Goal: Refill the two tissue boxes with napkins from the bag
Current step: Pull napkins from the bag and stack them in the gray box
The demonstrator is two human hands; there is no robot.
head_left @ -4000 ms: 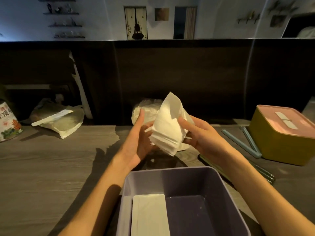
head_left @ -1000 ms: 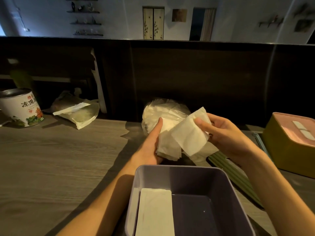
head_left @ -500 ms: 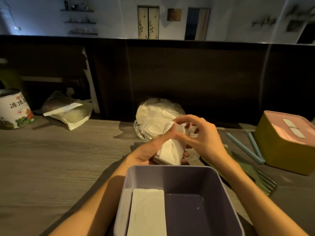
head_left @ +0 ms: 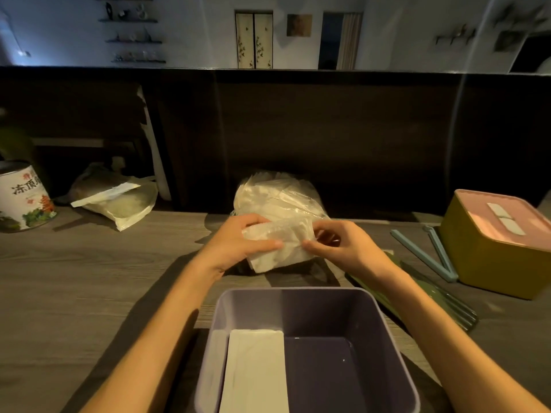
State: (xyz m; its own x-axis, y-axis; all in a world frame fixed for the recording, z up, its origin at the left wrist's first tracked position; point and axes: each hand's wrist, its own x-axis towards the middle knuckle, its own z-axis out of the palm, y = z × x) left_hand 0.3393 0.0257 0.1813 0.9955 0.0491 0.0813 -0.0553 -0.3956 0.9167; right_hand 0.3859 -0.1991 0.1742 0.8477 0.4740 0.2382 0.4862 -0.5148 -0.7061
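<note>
Napkins (head_left: 278,248), gripped by left hand (head_left: 235,245) and right hand (head_left: 343,248), hide the bag's (head_left: 277,195) lower front.

On the bench (head_left: 74,293) the open box (head_left: 393,338) sat nearest, a napkin stack (head_left: 256,371) in its left half. Beyond it lay the napkin bag (head_left: 277,195). Far right stood the lidded box (head_left: 501,248), clips (head_left: 423,254) just left of it; a tin (head_left: 24,198) far left.

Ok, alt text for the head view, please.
Both hands, left and right, hold a napkin stack above a wooden table, in front of the napkin bag. An open purple box holds one stack; a closed yellow box stands right.
</note>
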